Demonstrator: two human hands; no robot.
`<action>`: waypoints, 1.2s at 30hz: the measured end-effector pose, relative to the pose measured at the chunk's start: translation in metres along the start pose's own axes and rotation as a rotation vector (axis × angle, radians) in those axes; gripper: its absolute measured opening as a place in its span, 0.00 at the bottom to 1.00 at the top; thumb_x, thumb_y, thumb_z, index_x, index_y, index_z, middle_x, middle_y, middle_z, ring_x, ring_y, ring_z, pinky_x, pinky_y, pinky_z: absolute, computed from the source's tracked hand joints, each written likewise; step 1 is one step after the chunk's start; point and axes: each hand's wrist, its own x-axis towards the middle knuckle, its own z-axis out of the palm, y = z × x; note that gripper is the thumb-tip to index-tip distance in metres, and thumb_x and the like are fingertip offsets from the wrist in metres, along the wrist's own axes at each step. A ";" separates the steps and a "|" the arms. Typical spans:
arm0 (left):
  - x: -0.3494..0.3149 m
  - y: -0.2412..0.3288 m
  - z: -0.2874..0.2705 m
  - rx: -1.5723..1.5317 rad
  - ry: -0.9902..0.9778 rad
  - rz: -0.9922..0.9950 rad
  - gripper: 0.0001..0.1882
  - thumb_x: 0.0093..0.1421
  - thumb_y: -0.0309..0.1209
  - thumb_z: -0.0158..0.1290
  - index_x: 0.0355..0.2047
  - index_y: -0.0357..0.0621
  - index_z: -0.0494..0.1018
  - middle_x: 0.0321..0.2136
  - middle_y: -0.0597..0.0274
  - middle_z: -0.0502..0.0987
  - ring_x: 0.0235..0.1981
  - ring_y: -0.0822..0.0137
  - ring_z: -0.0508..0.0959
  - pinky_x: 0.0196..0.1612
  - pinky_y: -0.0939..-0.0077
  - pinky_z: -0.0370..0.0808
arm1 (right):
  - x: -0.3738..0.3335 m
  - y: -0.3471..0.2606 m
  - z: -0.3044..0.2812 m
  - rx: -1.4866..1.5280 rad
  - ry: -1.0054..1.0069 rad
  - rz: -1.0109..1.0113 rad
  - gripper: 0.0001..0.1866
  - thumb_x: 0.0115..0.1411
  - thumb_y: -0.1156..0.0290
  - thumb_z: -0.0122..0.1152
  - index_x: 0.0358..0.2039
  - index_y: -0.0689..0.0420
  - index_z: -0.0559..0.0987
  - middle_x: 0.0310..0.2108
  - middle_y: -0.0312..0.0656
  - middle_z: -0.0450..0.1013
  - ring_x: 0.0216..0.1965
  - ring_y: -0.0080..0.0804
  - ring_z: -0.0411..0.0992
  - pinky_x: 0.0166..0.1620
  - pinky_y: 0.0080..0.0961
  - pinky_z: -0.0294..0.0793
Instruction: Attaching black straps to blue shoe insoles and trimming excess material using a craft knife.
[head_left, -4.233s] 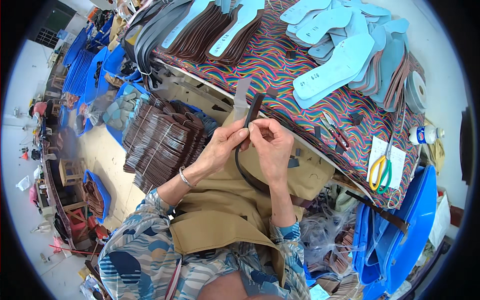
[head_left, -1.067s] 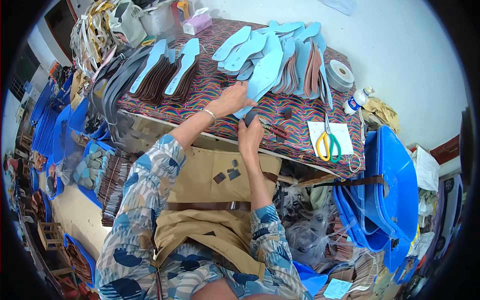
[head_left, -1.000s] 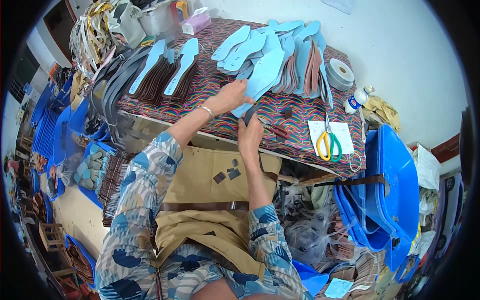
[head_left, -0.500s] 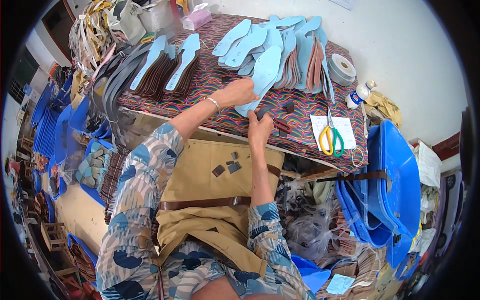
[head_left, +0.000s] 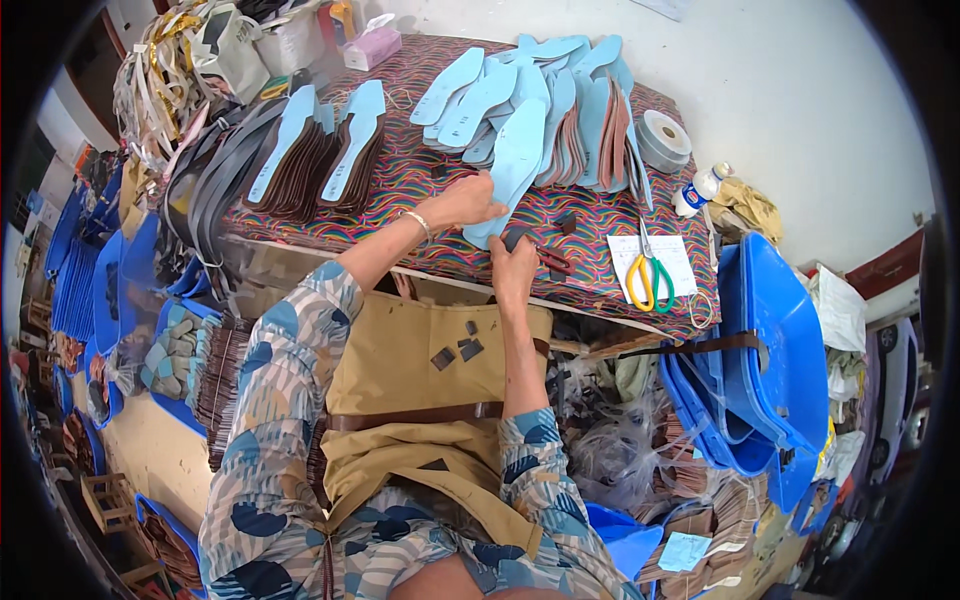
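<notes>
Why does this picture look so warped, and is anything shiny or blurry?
In the head view, fisheye distortion bends edges toward the dark rim; the left hand and right hand look fairly sharp; the blue tub shows glossy highlights; stacked blue trays look softer.

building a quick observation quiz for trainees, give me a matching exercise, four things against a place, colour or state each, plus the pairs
Things:
1. left hand
2. right hand
3. scissors
4. tissue box

Matches:
A. partly on white paper
B. bracelet at its wrist
C. pinkish-lilac
D. gripping a dark piece

Pairs: 1-B; 2-D; 3-A; 4-C
</notes>
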 end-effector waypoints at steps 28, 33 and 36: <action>-0.064 0.050 -0.025 -0.175 0.183 0.510 0.26 0.60 0.37 0.55 0.57 0.41 0.69 0.61 0.59 0.66 0.67 0.53 0.56 0.66 0.60 0.57 | -0.004 -0.046 -0.047 1.112 -0.075 0.394 0.07 0.65 0.69 0.49 0.38 0.58 0.71 0.17 0.32 0.64 0.10 0.14 0.51 0.14 0.15 0.46; -0.045 0.054 -0.038 -0.218 0.126 0.616 0.22 0.59 0.38 0.56 0.50 0.41 0.74 0.50 0.57 0.76 0.58 0.54 0.70 0.59 0.60 0.67 | 0.004 -0.044 -0.066 1.176 -0.083 0.411 0.07 0.66 0.68 0.50 0.35 0.58 0.71 0.16 0.31 0.63 0.10 0.14 0.51 0.13 0.15 0.48; -0.038 0.056 -0.040 -0.130 0.233 0.627 0.20 0.58 0.39 0.56 0.46 0.39 0.76 0.48 0.57 0.77 0.54 0.54 0.74 0.54 0.61 0.72 | 0.006 -0.050 -0.073 1.170 -0.117 0.386 0.07 0.66 0.67 0.51 0.35 0.58 0.71 0.16 0.31 0.63 0.11 0.14 0.51 0.14 0.15 0.49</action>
